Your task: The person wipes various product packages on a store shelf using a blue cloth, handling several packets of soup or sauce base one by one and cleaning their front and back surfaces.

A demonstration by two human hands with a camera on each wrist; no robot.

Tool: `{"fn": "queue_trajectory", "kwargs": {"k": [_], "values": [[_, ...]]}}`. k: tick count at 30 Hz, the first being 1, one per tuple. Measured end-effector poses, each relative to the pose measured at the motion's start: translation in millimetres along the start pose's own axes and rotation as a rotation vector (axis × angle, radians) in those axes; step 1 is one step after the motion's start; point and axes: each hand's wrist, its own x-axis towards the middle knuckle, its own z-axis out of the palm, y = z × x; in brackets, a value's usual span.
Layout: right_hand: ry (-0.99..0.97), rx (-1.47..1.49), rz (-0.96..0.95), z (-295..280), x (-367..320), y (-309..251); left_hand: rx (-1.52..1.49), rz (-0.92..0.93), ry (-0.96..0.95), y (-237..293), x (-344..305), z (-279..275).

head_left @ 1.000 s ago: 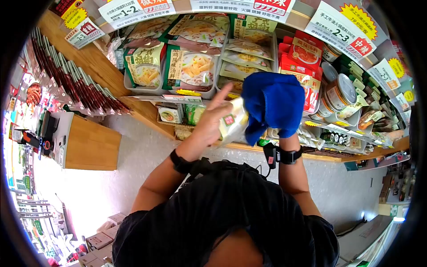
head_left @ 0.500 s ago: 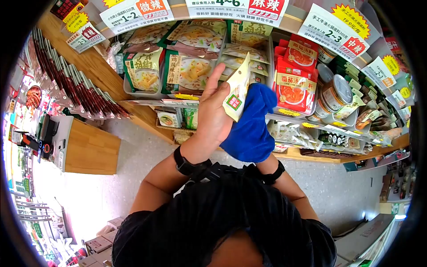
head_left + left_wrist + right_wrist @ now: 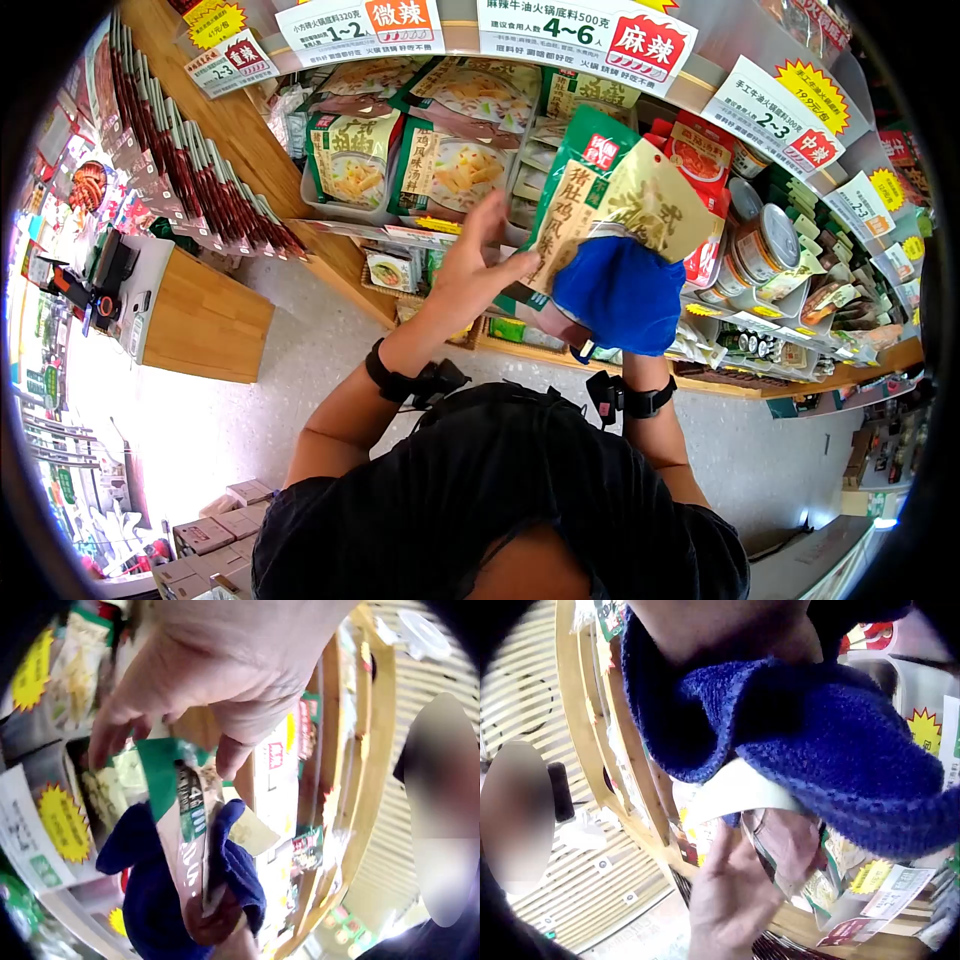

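A green and cream soup packet (image 3: 577, 185) is tilted in front of the shelf, its printed face toward the head camera. A blue cloth (image 3: 620, 292) covers its lower right part; in the left wrist view the cloth lies on both sides of the packet's lower end. My right hand (image 3: 731, 630) grips the cloth around that end, its fingers mostly hidden by it. At the packet's left edge is my left hand (image 3: 465, 268), fingers spread apart and thumb tip right at the edge. In the left wrist view its thumb and fingers straddle the green top.
Bins of similar soup packets (image 3: 350, 165) stand behind the hands. Red packets (image 3: 700, 150) and tubs (image 3: 765, 243) are to the right. Price cards (image 3: 590, 38) hang along the top. A wooden counter (image 3: 205, 315) stands at the left, and stacked boxes (image 3: 215, 535) are lower left.
The packet, edge-on in the left hand half a second ago, now turns its front up and sits further right. The left hand's fingers have spread off it. The cloth has shifted right, over the packet's face.
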Motion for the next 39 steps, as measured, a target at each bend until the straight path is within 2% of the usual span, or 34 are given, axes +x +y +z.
{"fn": "queue_trajectory", "kwargs": {"k": [4,5,7,9,11,14,16,18,20,23,26,28,29,31,32,35,36,39], "values": [[-0.001,-0.179,-0.121,-11.6,16.0,-19.6,-0.525,-0.331,-0.212,-15.0,-14.3,8.9],[0.000,-0.245,-0.174,-15.4,20.1,-26.5,-0.526,-0.315,-0.181,-14.8,-13.6,7.3],[-0.136,-0.015,0.122,-2.7,16.8,-15.5,-0.531,-0.284,-0.117,-14.9,-12.5,4.8],[-0.191,0.073,0.195,10.6,11.4,-9.8,-0.550,-0.270,-0.014,-23.4,-5.7,0.3],[-0.162,0.022,0.052,19.6,1.4,-11.7,-0.576,-0.266,0.034,-21.2,2.0,-9.3],[-0.151,0.198,-0.105,28.6,0.2,-7.8,-0.511,-0.194,0.075,-9.0,12.1,-20.7],[-0.135,0.453,0.054,32.4,-4.7,-9.4,-0.460,-0.160,0.084,-2.6,21.8,-30.2],[-0.174,0.342,0.057,26.3,-4.8,-10.9,-0.417,-0.080,0.128,2.3,35.0,-35.0],[-0.264,-0.139,-0.096,2.2,4.3,-16.5,-0.380,-0.022,0.185,9.1,49.2,-40.0],[-0.254,-0.177,-0.109,-11.0,-7.1,-8.6,-0.384,0.007,0.313,15.8,81.6,-57.9],[-0.252,-0.170,-0.100,-21.6,-24.3,2.8,-0.280,0.149,0.415,8.6,127.0,-85.6],[-0.319,-0.158,-0.010,-29.8,-29.9,5.9,-0.209,0.094,0.406,4.5,154.7,-109.3],[-0.263,-0.120,-0.019,-28.2,-37.6,14.0,-0.174,0.068,0.401,2.3,167.0,-120.1],[-0.152,-0.044,-0.034,-23.2,-52.4,31.9,0.103,0.146,0.436,-5.2,186.0,-134.3],[-0.241,-0.159,0.020,-28.7,-54.0,33.6,0.241,0.183,0.451,-10.2,195.8,-140.9],[-0.256,-0.111,0.106,-46.4,-54.7,29.2,0.542,0.314,0.556,-57.9,245.2,-181.8],[-0.253,-0.115,0.092,-52.4,-52.3,26.1,0.765,0.308,0.517,-52.0,246.6,-184.0],[-0.266,-0.138,0.070,-60.9,-51.5,22.2,1.125,0.320,0.480,-40.1,239.0,-176.8]]}}
